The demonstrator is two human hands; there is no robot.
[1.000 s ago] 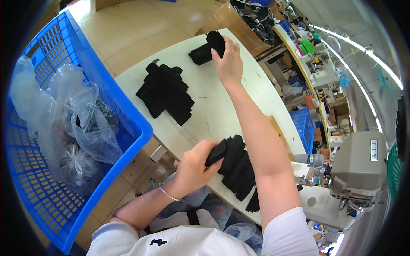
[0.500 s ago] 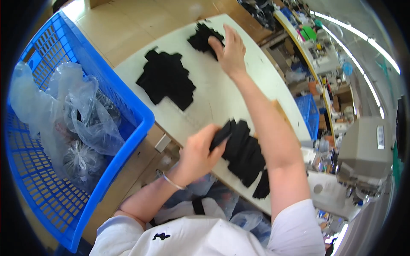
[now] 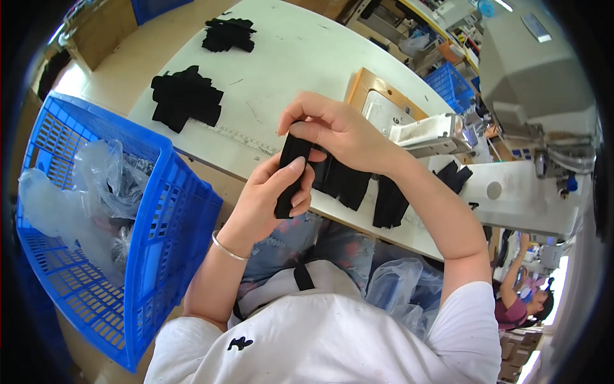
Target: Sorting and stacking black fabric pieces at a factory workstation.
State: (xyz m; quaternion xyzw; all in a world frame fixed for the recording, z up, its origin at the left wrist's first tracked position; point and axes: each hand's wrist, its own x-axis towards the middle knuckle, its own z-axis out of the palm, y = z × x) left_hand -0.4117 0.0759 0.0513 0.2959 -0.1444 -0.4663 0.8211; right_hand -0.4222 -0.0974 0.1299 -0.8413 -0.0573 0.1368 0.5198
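Note:
A narrow folded piece of black fabric (image 3: 294, 153) stands between my two hands above the table's near edge. My left hand (image 3: 272, 182) is wrapped around its lower part, thumb laid along the front. At its upper end, my right hand (image 3: 339, 128) pinches the fabric between thumb and fingers. Below and beyond the right hand, more black fabric pieces (image 3: 347, 185) lie along the near edge, partly hidden by that hand and forearm. Further left on the white table (image 3: 275, 70) rests a stack of black pieces (image 3: 185, 97), with a smaller black pile (image 3: 229, 34) farther back.
At my left stands a blue plastic basket (image 3: 169, 211) holding clear plastic bags (image 3: 105, 185). A sewing machine (image 3: 432, 134) with a wood-edged plate (image 3: 358, 89) sits on the table's right. Another person (image 3: 515, 310) is at far right. A clear bag (image 3: 400, 288) hangs beside my lap.
My right hand has come back from the far pile to the fabric in my left hand. The held piece is now upright between both hands, and the view has shifted rightward.

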